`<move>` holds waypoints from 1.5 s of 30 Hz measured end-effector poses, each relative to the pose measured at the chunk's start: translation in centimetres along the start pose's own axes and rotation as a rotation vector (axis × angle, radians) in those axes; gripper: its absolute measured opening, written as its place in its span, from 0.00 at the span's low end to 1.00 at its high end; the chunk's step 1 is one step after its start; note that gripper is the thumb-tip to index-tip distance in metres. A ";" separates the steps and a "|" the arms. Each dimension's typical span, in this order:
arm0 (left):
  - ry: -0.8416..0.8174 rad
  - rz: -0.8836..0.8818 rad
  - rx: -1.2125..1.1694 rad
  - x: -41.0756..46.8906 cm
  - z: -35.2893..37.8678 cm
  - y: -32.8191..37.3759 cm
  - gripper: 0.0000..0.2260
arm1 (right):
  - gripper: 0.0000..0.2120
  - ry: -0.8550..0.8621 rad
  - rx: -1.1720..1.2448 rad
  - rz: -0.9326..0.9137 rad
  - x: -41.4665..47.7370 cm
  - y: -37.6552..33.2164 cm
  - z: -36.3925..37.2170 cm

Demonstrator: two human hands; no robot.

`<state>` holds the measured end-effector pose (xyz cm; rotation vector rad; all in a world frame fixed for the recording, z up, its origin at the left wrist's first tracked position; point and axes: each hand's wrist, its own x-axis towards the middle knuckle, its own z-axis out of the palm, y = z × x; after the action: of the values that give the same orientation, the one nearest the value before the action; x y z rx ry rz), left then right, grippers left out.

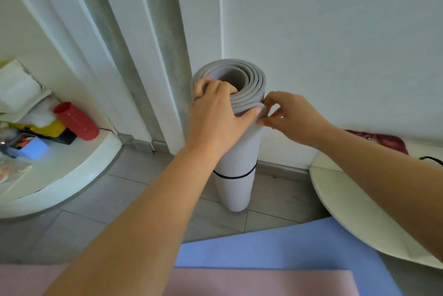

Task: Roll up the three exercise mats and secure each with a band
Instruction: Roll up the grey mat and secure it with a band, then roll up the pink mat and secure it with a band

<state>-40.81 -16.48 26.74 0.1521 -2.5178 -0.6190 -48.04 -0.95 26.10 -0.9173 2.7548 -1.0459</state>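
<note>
Standing upright, grey mat (236, 152) gripped atop by left hand (215, 116); right hand (288, 119) pinches edge.

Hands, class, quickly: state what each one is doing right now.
Left hand: grips top rim of the rolled grey mat.
Right hand: pinches the mat's outer edge.

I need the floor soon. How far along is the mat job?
Done: the grey mat is rolled, upright, with a black band round it. In hand: left hand grips its top, right hand pinches its outer edge. Left: blue mat and pink mat lie flat.
</note>
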 end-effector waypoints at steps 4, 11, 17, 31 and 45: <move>-0.386 0.032 0.118 0.8 3.4 5.8 0.26 | 0.07 0.017 -0.063 0.149 -2.2 5.4 -3.9; -0.550 0.177 0.101 3.2 9.7 11.3 0.24 | 0.10 0.159 0.009 0.354 -4.6 12.3 -8.3; -0.374 0.071 0.017 4.2 12.5 14.7 0.22 | 0.44 -0.043 0.013 0.192 -5.9 11.9 -10.9; -0.551 0.163 0.061 5.1 14.1 14.8 0.31 | 0.33 0.125 -0.246 0.223 -6.1 15.3 -11.9; -0.473 0.183 0.030 4.7 15.2 15.1 0.36 | 0.38 0.117 -0.318 0.219 -6.2 15.7 -12.1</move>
<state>-52.55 1.91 24.56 -0.2408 -2.9491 -0.5971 -53.98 18.87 24.68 -0.5740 3.0894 -0.6595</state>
